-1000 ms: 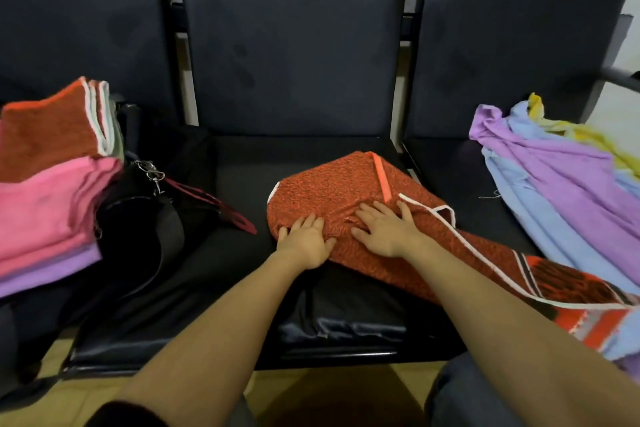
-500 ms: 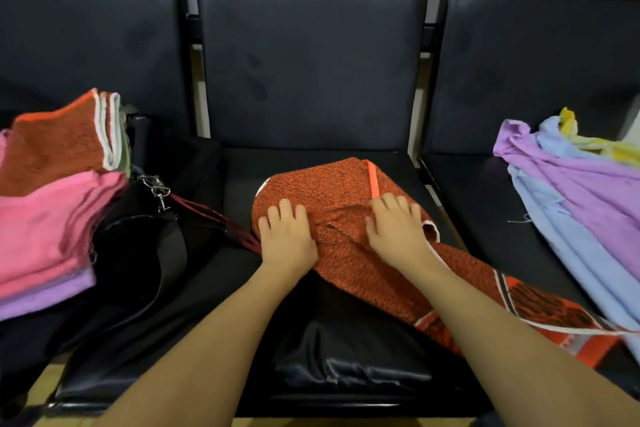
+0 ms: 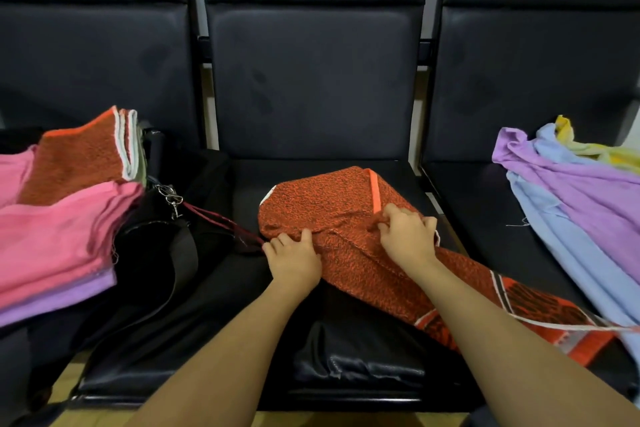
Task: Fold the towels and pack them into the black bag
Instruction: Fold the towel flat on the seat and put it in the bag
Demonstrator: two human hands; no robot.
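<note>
A stack of folded towels [image 3: 59, 218], in rust, pink and purple, is seen at the left, resting on or over the black bag [image 3: 156, 253], whose strap and clip lie beside it; whether the stack is fully inside the bag cannot be told. At the right, a loose heap of unfolded towels [image 3: 571, 204] in purple, blue and yellow is spread over the right-hand seat. By that count the task is judged to be partly done: several towels are folded, one is in hand, and at least three are left, with the packing still to be finished.

The orange patterned towel [image 3: 332, 204] lies on the middle seat [image 3: 408, 180], its far part folded into a rough wedge and its tail trailing off to the near right. The left hand [image 3: 294, 260] is laid on the near left edge of the fold, with fingers curled onto the cloth and the thumb pressed beside them. The right hand [image 3: 407, 236] is set at the right of the fold, its fingers bent and clamped on a ridge of the fabric just below the orange hem stripe.

Compared with half a second ago, flat pressing has been given up: both hands were spread on the towel then, and the cloth is now gathered and pinched, the left hand having been drawn nearer.
</note>
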